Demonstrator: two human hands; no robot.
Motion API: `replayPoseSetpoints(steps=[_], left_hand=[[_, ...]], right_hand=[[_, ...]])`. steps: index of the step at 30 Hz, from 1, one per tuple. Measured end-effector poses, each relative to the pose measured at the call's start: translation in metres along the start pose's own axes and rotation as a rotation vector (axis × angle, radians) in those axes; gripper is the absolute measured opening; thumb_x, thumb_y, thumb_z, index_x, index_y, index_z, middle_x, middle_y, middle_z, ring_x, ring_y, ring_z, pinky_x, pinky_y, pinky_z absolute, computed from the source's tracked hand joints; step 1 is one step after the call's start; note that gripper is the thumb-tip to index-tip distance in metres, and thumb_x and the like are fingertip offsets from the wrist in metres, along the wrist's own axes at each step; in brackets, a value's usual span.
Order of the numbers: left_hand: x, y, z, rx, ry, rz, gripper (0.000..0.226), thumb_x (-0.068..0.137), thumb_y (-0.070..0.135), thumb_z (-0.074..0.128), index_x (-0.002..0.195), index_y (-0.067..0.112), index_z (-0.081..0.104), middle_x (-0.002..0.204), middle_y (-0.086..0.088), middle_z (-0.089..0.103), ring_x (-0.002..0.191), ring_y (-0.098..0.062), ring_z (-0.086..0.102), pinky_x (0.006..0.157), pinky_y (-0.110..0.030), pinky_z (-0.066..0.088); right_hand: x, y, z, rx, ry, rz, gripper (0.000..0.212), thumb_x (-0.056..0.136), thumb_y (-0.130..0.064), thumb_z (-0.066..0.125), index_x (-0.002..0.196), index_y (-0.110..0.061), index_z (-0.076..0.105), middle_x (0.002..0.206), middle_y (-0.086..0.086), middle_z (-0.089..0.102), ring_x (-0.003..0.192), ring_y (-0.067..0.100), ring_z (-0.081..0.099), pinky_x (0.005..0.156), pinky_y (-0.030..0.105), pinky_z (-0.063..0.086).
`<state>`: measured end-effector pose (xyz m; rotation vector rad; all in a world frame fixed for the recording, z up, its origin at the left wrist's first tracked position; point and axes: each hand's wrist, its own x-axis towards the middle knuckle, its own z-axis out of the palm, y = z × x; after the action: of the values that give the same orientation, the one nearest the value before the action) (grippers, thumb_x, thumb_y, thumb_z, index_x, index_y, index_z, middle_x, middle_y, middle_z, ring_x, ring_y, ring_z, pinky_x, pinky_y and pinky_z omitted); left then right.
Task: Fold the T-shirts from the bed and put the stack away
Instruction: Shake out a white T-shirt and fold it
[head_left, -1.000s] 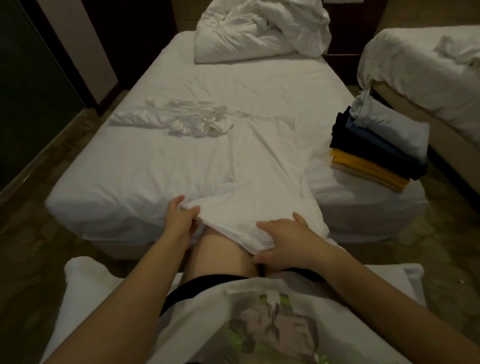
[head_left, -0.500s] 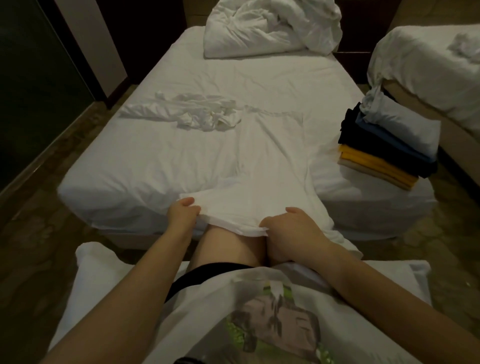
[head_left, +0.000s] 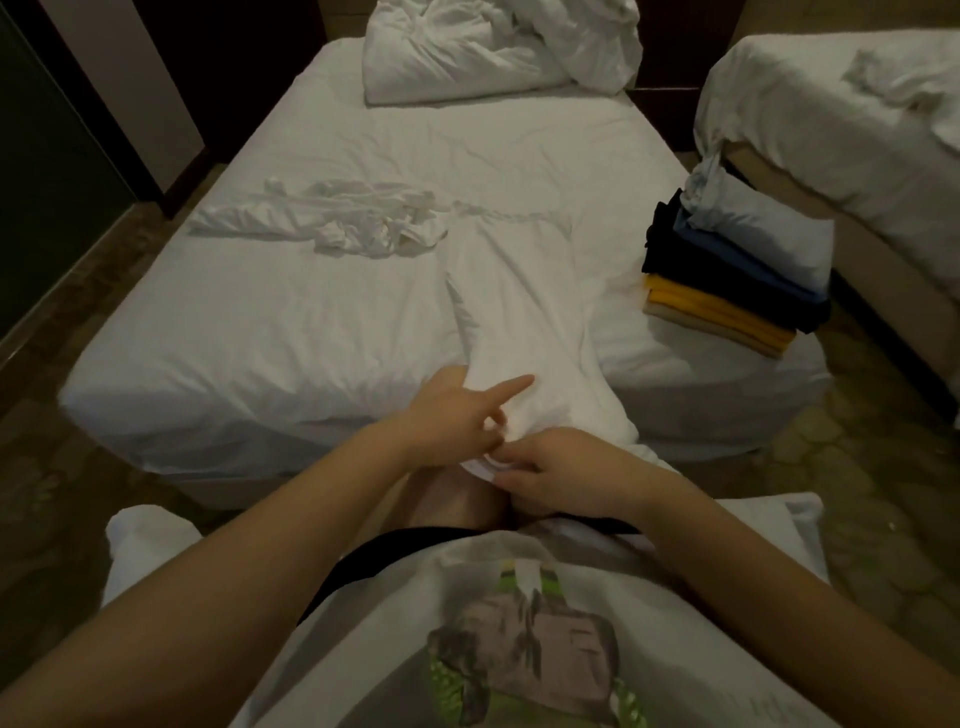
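A white T-shirt (head_left: 519, 301) lies lengthwise down the middle of the bed (head_left: 260, 332), folded narrow, its near end hanging over the bed's edge onto my knee. My left hand (head_left: 457, 410) holds the shirt's left side near the hem, forefinger stretched out over the cloth. My right hand (head_left: 561, 467) pinches the hem just beside it, fingers curled. A second white T-shirt (head_left: 332, 223) lies crumpled on the bed's left half. A stack of folded shirts (head_left: 737, 280), tan, yellow, black, blue and pale grey, sits on the bed's right corner.
A bunched white duvet (head_left: 493, 47) lies at the head of the bed. A second bed (head_left: 857, 130) with white sheets stands at the right, across a narrow gap. Patterned floor lies at left and right. I sit on white bedding (head_left: 145, 540).
The shirt's left side has been folded in, so it lies narrower. My left hand moved right toward my right hand, and both now meet at the hem.
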<state>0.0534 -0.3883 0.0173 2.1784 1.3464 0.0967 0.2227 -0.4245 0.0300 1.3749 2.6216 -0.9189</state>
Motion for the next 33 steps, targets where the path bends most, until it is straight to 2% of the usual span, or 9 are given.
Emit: replayPoseSetpoints(steps=[4, 7, 10, 15, 17, 21, 27, 31, 33], left_hand=[[-0.014, -0.016, -0.001, 0.014, -0.005, 0.073, 0.044, 0.090, 0.036, 0.058, 0.131, 0.021, 0.054, 0.132, -0.002, 0.053, 0.128, -0.014, 0.037, 0.101, -0.014, 0.022], [-0.025, -0.025, -0.002, 0.113, -0.097, 0.136, 0.070, 0.074, 0.064, 0.057, 0.131, 0.023, 0.053, 0.137, 0.005, 0.049, 0.129, -0.007, 0.035, 0.097, -0.006, 0.016], [-0.030, -0.031, 0.004, 0.148, -0.074, 0.185, 0.097, 0.057, 0.085, 0.033, 0.133, 0.027, 0.050, 0.140, 0.010, 0.046, 0.129, -0.003, 0.035, 0.102, -0.008, 0.014], [-0.024, -0.032, 0.018, 0.144, 0.065, 0.263, 0.069, 0.079, 0.069, 0.037, 0.115, 0.018, 0.065, 0.119, 0.002, 0.064, 0.117, -0.013, 0.052, 0.106, -0.029, 0.033], [-0.021, -0.032, 0.021, 0.143, 0.105, 0.281, 0.055, 0.084, 0.050, 0.034, 0.108, 0.014, 0.068, 0.109, -0.002, 0.068, 0.107, -0.017, 0.057, 0.098, -0.028, 0.037], [-0.021, -0.030, 0.016, 0.023, 0.172, 0.214, 0.057, 0.084, 0.054, 0.025, 0.093, 0.013, 0.065, 0.091, 0.000, 0.064, 0.084, -0.011, 0.053, 0.069, -0.018, 0.034], [-0.020, -0.033, 0.001, -0.025, 0.278, 0.173, 0.065, 0.081, 0.059, 0.023, 0.111, 0.019, 0.064, 0.109, -0.007, 0.061, 0.097, -0.019, 0.058, 0.074, -0.024, 0.037], [-0.016, -0.032, -0.006, -0.082, 0.292, 0.192, 0.051, 0.087, 0.049, 0.029, 0.105, 0.014, 0.063, 0.094, -0.002, 0.061, 0.083, -0.012, 0.056, 0.071, -0.024, 0.037], [-0.012, -0.032, -0.013, -0.157, 0.318, 0.176, 0.037, 0.089, 0.036, 0.036, 0.097, 0.011, 0.062, 0.085, 0.002, 0.061, 0.075, -0.007, 0.054, 0.067, -0.022, 0.038]], right_hand=[[-0.013, 0.023, -0.002, -0.065, 0.082, -0.033, 0.050, 0.081, -0.056, 0.056, 0.123, -0.028, 0.059, 0.121, -0.003, 0.063, 0.110, 0.015, 0.055, 0.098, 0.031, 0.040], [-0.025, 0.034, 0.005, -0.051, 0.187, -0.025, 0.061, 0.078, -0.059, 0.060, 0.130, -0.030, 0.053, 0.133, -0.007, 0.055, 0.124, 0.011, 0.045, 0.102, 0.018, 0.023], [-0.034, 0.045, 0.013, 0.086, 0.296, -0.002, 0.059, 0.075, -0.057, 0.064, 0.127, -0.031, 0.056, 0.133, -0.009, 0.054, 0.127, 0.008, 0.042, 0.109, 0.022, 0.026], [-0.041, 0.051, 0.014, 0.205, 0.342, 0.038, 0.050, 0.074, -0.039, 0.075, 0.122, -0.032, 0.060, 0.133, -0.016, 0.052, 0.125, -0.005, 0.034, 0.106, 0.015, 0.023], [-0.043, 0.053, 0.013, 0.250, 0.343, 0.062, 0.046, 0.074, -0.039, 0.076, 0.118, -0.036, 0.062, 0.131, -0.020, 0.051, 0.124, -0.007, 0.032, 0.106, 0.017, 0.024], [-0.045, 0.054, 0.011, 0.256, 0.375, 0.083, 0.041, 0.074, -0.033, 0.077, 0.113, -0.032, 0.067, 0.125, -0.018, 0.053, 0.122, -0.005, 0.036, 0.106, 0.020, 0.029], [-0.046, 0.066, 0.016, 0.237, 0.571, 0.074, 0.027, 0.080, -0.006, 0.071, 0.107, -0.010, 0.070, 0.111, 0.009, 0.068, 0.105, 0.022, 0.061, 0.093, 0.038, 0.047], [-0.051, 0.080, 0.020, 0.343, 0.693, 0.112, 0.031, 0.079, -0.007, 0.060, 0.093, -0.033, 0.069, 0.087, -0.018, 0.068, 0.082, -0.004, 0.059, 0.073, 0.013, 0.047], [-0.051, 0.088, 0.013, 0.467, 0.723, 0.218, 0.028, 0.081, -0.009, 0.059, 0.081, -0.035, 0.067, 0.073, -0.025, 0.065, 0.070, -0.008, 0.059, 0.059, 0.010, 0.047]])
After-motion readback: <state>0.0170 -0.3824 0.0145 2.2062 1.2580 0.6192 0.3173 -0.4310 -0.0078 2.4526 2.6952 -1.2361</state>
